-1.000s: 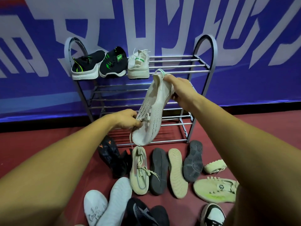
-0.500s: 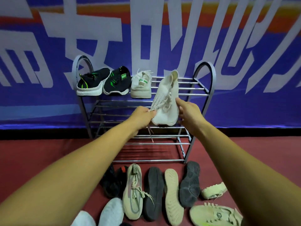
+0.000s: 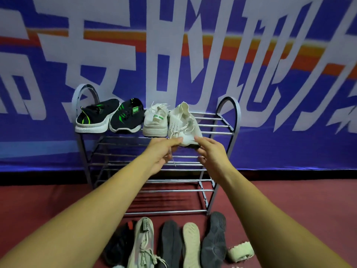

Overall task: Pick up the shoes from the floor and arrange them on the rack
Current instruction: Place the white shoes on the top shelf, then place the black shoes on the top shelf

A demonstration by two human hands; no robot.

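Left hand (image 3: 163, 151) pinches the shoe's (image 3: 183, 122) near toe on the rack's (image 3: 164, 212) top shelf; right hand (image 3: 211, 153), fingers loosely spread, touches it.

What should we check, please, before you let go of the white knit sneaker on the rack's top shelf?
1. White knit sneaker fully on the top shelf: not ok, toe overhangs the front bar.
2. Beside the other white sneaker: ok.
3. Lace tucked: not ok, it dangles below the shelf.
4. Left hand holding the toe: ok; right hand only touches it.
5. Bare bars to its right: ok.
6. Floor shoes cleared: not ok, the beige laced sneaker and others remain.
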